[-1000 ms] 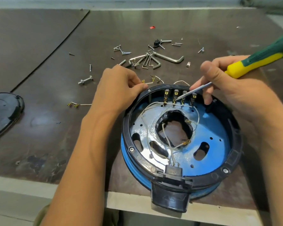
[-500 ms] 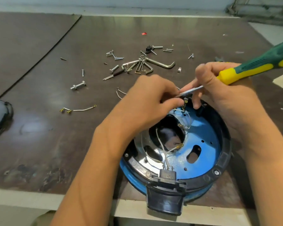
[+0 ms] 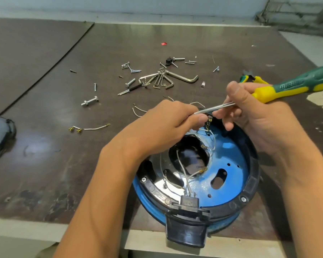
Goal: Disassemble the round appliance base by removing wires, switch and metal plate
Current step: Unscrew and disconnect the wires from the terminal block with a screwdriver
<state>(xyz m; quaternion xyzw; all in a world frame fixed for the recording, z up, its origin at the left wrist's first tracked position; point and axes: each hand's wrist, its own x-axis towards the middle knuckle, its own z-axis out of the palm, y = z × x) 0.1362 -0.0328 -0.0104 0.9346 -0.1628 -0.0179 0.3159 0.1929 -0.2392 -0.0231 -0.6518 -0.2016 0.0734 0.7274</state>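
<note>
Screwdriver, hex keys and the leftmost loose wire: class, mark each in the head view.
Screwdriver [image 3: 295, 84]: head view, green handle section.
Hex keys [image 3: 184, 79]: head view, largest key's long arm.
Leftmost loose wire [image 3: 95, 128]: head view, white mid-length.

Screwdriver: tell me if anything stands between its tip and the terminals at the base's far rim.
The left hand does: it covers most terminals on the base, and the screwdriver shaft from the right hand ends against it, tip hidden.

Open tabletop [image 3: 45, 164] left of the round base [image 3: 250, 185], loose screws [image 3: 135, 71] and hex keys [image 3: 183, 79] on the far side
</note>
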